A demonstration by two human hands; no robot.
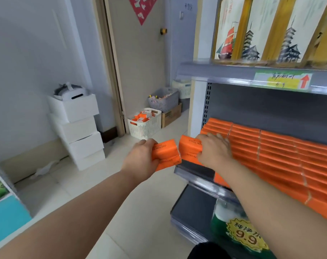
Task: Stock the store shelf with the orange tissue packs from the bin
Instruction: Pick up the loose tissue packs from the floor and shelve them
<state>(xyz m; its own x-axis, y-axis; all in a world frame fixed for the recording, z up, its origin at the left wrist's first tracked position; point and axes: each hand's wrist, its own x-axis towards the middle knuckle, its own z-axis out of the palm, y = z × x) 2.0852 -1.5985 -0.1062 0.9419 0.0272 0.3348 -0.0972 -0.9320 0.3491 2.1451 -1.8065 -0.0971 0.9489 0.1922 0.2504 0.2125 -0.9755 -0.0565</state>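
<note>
1. Two orange packs are in play. The left pack [166, 155] sits in the left hand [142, 157], fingers and thumb curled round its near end, and it is held in the air just off the shelf's left corner. It may be more than one pack squeezed together; I can't tell.
2. The right pack [189, 148] is gripped by the right hand [214, 149], fingers over the top and thumb underneath. It hovers above the front-left corner of the shelf [194, 170].
3. The two packs sit end to end, nearly touching, with a thin gap between them.
4. Progress: the rows [280, 152] of orange packs already cover most of the shelf, packed tight. The only bare spot I see is a dark strip at the front-left, just under the right hand. My call is that we're well along.
5. What's left: both held packs need placing. The bin [147, 128] by the door, well apart from the hands, shows more packs inside.
6. Further out, a grey basket [164, 100] stands behind the bin and white boxes [80, 131] are stacked at the wall.
</note>
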